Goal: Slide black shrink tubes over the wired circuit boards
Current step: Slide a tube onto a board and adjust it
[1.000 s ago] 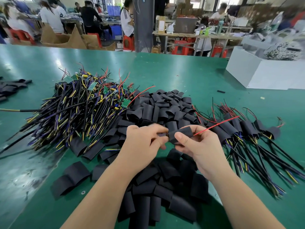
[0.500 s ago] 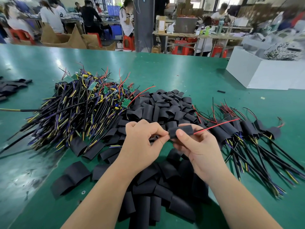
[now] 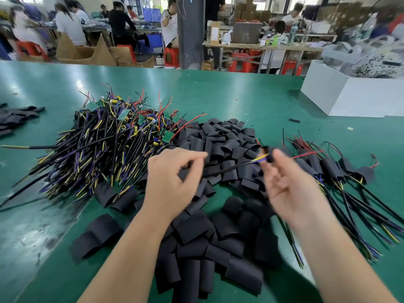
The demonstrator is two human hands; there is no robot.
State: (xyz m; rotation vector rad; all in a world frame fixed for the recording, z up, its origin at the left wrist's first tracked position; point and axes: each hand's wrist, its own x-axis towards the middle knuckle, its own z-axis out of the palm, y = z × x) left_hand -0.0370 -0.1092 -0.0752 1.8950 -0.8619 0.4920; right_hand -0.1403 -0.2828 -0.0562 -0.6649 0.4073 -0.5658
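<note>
My right hand (image 3: 290,186) pinches a black shrink tube (image 3: 268,152) between thumb and fingertips; a red wire (image 3: 306,155) sticks out of it to the right. A black cable with yellow and purple leads (image 3: 240,165) runs left from the tube to my left hand (image 3: 172,180), whose curled fingers pinch it. Both hands are blurred. A heap of bare wired circuit boards (image 3: 122,136) lies to the left. Loose black shrink tubes (image 3: 218,138) fill the middle and the front (image 3: 207,237). Sleeved boards (image 3: 330,169) lie in a row on the right.
All of this lies on a green table (image 3: 240,99). A white box (image 3: 349,97) stands at the back right, and more black tubes (image 3: 15,119) lie at the far left edge. A stray black piece (image 3: 294,120) lies near the box. People work at benches behind.
My hands have drawn apart. The right hand moved right with the tube, and a stretch of cable now shows between the hands.
</note>
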